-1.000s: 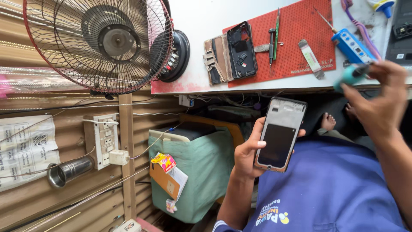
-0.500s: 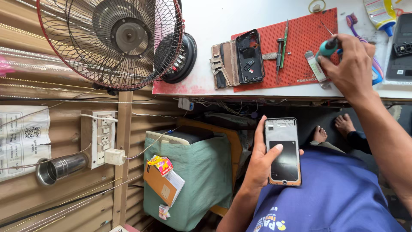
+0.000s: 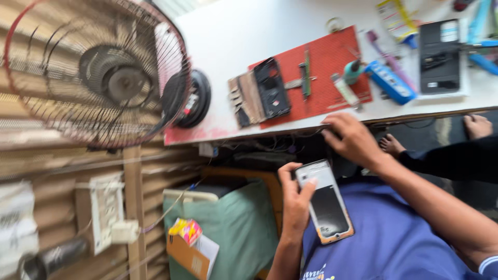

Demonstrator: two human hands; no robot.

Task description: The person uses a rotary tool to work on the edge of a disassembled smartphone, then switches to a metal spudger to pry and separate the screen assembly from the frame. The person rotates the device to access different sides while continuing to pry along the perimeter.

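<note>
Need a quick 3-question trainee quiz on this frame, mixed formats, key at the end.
1. True or false: the left hand holds a phone over the person's lap.
2. Where is the right hand?
A. On the fan
B. At the front edge of the white table, near the red mat
C. Inside the green box
3. Fill in: the black phone frame lies on the left part of the red ____.

Key: 1 true; 2 B; 3 mat.
</note>
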